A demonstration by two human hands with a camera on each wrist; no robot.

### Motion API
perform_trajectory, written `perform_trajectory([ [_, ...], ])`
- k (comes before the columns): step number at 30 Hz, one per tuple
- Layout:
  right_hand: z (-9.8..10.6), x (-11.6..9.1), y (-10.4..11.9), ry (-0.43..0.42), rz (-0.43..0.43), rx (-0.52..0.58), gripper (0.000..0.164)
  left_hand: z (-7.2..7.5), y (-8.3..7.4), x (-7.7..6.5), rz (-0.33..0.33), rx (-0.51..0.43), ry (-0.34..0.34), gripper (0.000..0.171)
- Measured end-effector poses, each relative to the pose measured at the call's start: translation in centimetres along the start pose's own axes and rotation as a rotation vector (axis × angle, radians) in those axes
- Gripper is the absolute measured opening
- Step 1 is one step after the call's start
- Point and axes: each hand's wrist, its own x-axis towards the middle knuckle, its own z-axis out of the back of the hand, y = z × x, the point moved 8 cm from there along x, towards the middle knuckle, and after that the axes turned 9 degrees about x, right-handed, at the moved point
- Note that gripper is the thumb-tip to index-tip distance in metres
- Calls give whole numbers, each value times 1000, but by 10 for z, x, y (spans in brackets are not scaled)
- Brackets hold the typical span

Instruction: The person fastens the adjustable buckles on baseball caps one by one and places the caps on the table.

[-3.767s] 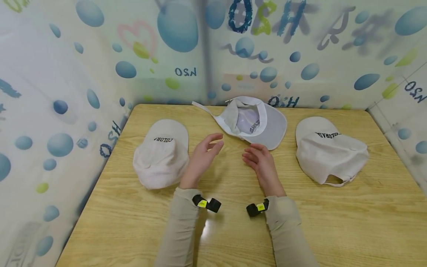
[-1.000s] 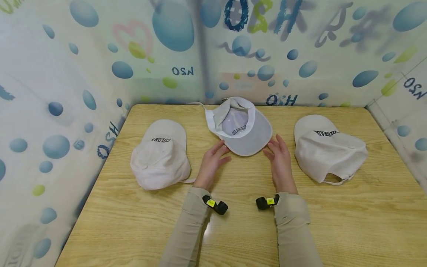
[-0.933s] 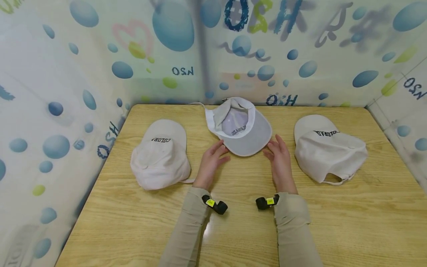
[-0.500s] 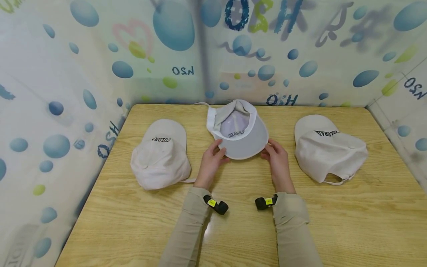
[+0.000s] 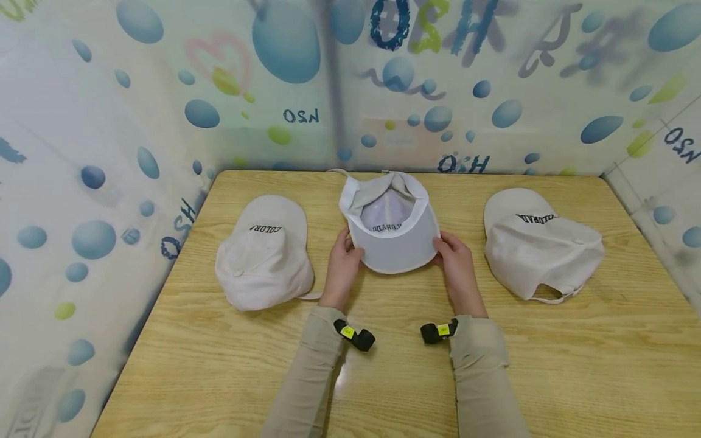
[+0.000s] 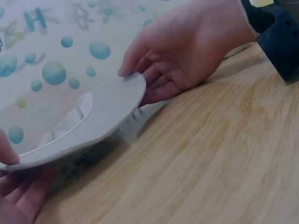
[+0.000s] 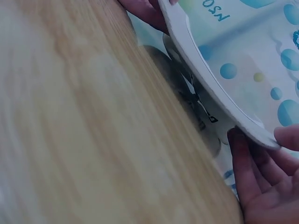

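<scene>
An upturned cap (image 5: 395, 250) is between my hands at the back middle of the table, its inside facing up and its brim towards me. My left hand (image 5: 342, 271) pinches the left edge of the brim, thumb on top. The right edge is pinched by my right hand (image 5: 459, 267). In the left wrist view the brim (image 6: 112, 102) is raised off the wood, with fingers under it. From the right wrist, a gap shows between the brim (image 7: 201, 65) and the table, and the fingers of my right hand (image 7: 264, 186) curl beneath.
A white cap (image 5: 263, 261) lettered in black stands at the left, crown up, its strap poking out. Another such cap (image 5: 542, 249) is at the right. Behind the wooden table (image 5: 394, 383) rises a wall (image 5: 372, 91) printed with blue drops.
Both hands have reached the upturned cap and taken its brim. The cap has turned to face me and come slightly nearer. Both side caps stay put.
</scene>
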Motion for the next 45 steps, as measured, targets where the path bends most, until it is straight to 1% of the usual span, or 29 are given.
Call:
perform_trajectory([
  [2,1,0,0,-5,-19,-11,38,1,0,-1,11,21,-13,58],
  [3,1,0,0,-7,-27,-14,39,1,1,-1,15,14,-14,58],
  [7,2,-1,0,-12,-45,-32,39,1,0,-1,19,-47,1,55],
  [9,2,-1,1,-14,-45,-36,38,1,0,-1,22,-62,11,53],
  [15,1,-3,2,-17,-51,-32,39,1,0,0,25,-52,20,52],
  [17,2,-2,3,-21,-50,-40,39,2,0,0,19,-50,9,49],
  [22,3,-1,4,-22,-29,-68,39,4,0,1,-6,-45,-36,34],
  [24,3,-1,4,-24,-26,-78,39,5,0,1,-11,-49,-48,32],
  [33,2,-1,4,-36,-35,-123,33,7,1,2,-16,-58,-57,27],
  [40,3,-2,4,-47,-36,-160,33,7,0,0,-20,-69,-58,28],
  [45,4,-2,3,-49,-30,-162,34,8,-2,-1,-24,-74,-58,28],
])
